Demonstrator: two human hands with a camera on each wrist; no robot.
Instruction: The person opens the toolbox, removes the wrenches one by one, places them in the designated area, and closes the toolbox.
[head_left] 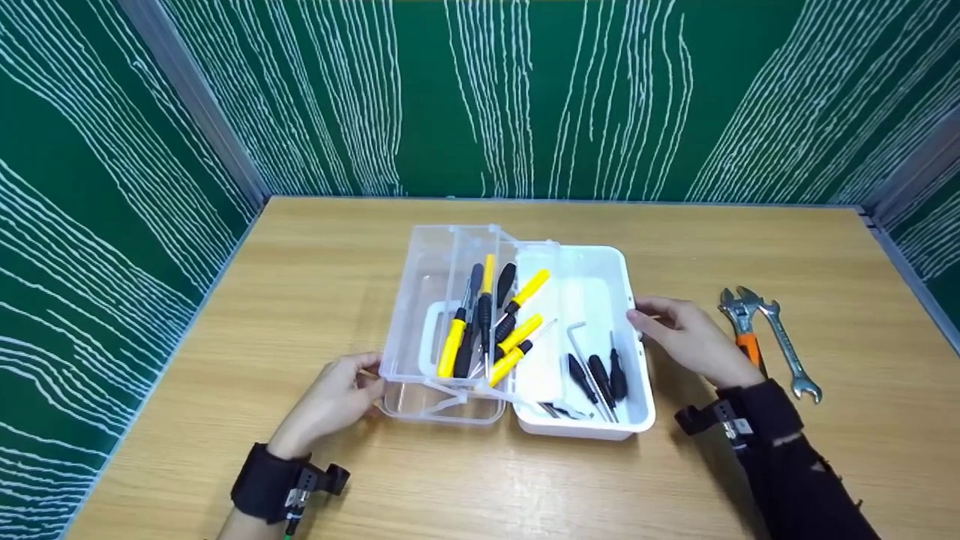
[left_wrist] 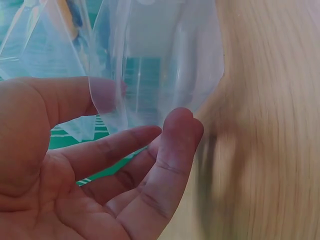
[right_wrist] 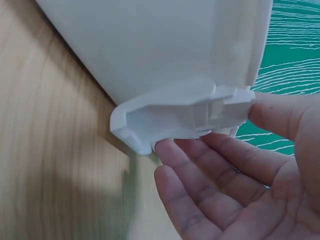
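Note:
A toolbox lies open on the table, with a white base point(head_left: 596, 281) on the right and a clear lid point(head_left: 442, 409) folded out to the left. Over the lid and part of the base hangs a translucent tray point(head_left: 431, 259) holding several yellow-and-black screwdrivers point(head_left: 452, 345). Black-handled screwdrivers point(head_left: 599, 375) and a hex key point(head_left: 576, 341) lie inside the base. With thumb and fingers on either side, my left hand point(head_left: 341, 394) holds the lid's left edge. My right hand point(head_left: 694, 337) grips the base's right side at a white latch point(right_wrist: 165, 117), thumb at the rim, fingertips beneath.
To the right of the box lie an adjustable wrench point(head_left: 742, 315) with an orange grip and an open-ended wrench point(head_left: 787, 349). Green panels point(head_left: 555, 97) with white wavy lines stand along the back and sides of the wooden table point(head_left: 315, 262).

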